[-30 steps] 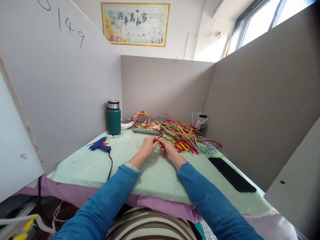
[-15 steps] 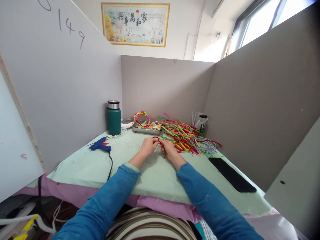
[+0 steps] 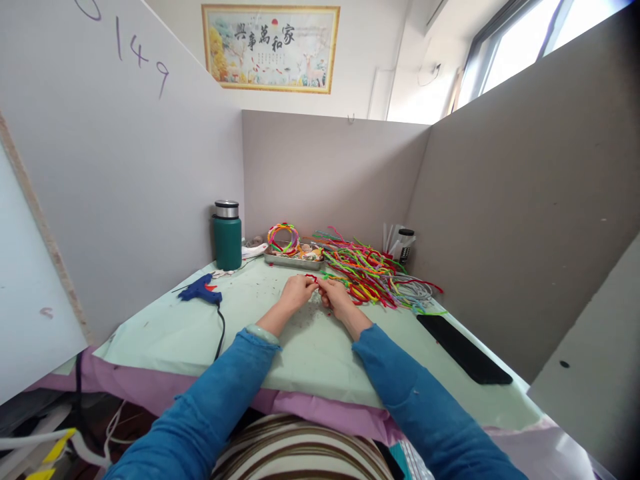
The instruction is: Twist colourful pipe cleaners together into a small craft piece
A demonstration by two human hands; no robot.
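A short bent piece of red pipe cleaner (image 3: 311, 277) shows between my two hands over the middle of the table. My left hand (image 3: 297, 293) pinches it from the left, fingers closed. Close against it, my right hand (image 3: 338, 297) is closed on the same red piece from the right; its fingertips partly hide the piece. Just beyond my right hand lies a tangled heap of colourful pipe cleaners (image 3: 365, 263). A metal tray (image 3: 293, 261) with small pieces in it stands behind my hands, with a ring of coloured bands (image 3: 283, 239) on it.
On the left are a blue glue gun (image 3: 201, 289) with a black cord and a green bottle (image 3: 227, 240). A long black flat object (image 3: 465, 350) lies at the right edge. Grey partitions (image 3: 335, 167) enclose the table, and a small clear container (image 3: 404, 245) stands at the back right.
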